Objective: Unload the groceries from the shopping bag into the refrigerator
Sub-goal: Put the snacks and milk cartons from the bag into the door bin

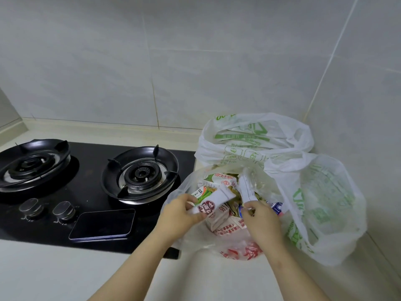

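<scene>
A clear plastic shopping bag (230, 246) with red print stands on the counter, its mouth spread apart. My left hand (184, 211) grips the bag's left handle strip, which is white with a red round logo. My right hand (258, 218) pinches the right handle strip. Inside lie several small milk cartons (217, 218), red-and-white and green-and-white, packed together with other small packets. The refrigerator is not in view.
Two more white bags with green print sit behind (256, 137) and to the right (325, 205), against the tiled corner walls. A black two-burner gas hob (91, 192) lies to the left, with a phone (102, 223) resting on its glass by the knobs.
</scene>
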`<state>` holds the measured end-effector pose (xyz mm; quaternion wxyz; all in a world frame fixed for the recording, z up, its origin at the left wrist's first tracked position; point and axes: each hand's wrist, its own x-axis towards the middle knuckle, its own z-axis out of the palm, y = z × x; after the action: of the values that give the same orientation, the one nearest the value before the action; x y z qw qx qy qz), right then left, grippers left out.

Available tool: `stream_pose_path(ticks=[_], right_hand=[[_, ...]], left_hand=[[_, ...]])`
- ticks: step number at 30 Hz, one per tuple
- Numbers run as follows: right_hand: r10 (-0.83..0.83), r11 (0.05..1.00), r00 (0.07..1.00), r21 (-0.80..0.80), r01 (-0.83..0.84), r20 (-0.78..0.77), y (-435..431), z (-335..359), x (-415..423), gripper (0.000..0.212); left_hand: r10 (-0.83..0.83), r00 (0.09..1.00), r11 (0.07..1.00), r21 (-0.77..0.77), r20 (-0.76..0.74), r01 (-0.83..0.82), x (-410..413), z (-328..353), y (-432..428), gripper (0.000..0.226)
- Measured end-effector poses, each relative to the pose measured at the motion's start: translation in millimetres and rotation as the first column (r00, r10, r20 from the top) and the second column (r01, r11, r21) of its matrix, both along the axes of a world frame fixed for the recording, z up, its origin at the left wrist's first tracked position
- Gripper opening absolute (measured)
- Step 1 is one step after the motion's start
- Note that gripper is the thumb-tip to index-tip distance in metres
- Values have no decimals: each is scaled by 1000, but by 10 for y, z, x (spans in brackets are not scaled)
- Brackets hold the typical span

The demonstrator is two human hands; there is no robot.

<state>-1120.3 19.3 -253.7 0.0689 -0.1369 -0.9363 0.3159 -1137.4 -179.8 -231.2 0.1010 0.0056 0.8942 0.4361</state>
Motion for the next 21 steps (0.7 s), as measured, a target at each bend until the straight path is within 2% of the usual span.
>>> stream_pose_path(ticks=[2, 4, 6, 9, 11, 13, 16, 18, 21], right_hand=[[-59, 998, 995, -17, 58, -86, -35, 4, 10, 14], [-87, 996, 981, -29, 84, -172, -69, 24, 22, 11], [-114, 992, 962, -74, 99, -246, -91, 56, 52, 7], [-144, 984, 940, -146, 102, -309, -133, 102, 102, 15], [-107, 989, 935, -134, 65, -339, -166, 92, 114, 24], [-16, 997, 950, -78, -9, -312, -219, 38, 132, 31], [131, 990, 964, 78, -116, -233, -275, -123, 150, 27], [154, 985, 980, 98, -143, -122, -275, -174, 161, 27], [197, 973, 980, 121, -199, 25, -217, -180, 133, 28]], left_hand=[[69, 994, 981, 173, 88, -84, -45, 2, 36, 27], [120, 980, 953, 256, 161, -159, -90, -46, 70, 17], [162, 956, 907, 344, 244, -242, -114, -95, 94, 16], [187, 919, 847, 417, 348, -330, -133, -158, 123, 24], [187, 889, 804, 455, 417, -382, -130, -177, 157, 19], [191, 875, 804, 441, 445, -399, -131, -221, 189, 21], [194, 881, 838, 394, 431, -377, -131, -279, 231, 30], [180, 875, 834, 403, 449, -378, -148, -284, 263, 30], [185, 893, 889, 318, 410, -330, -190, -243, 298, 24]])
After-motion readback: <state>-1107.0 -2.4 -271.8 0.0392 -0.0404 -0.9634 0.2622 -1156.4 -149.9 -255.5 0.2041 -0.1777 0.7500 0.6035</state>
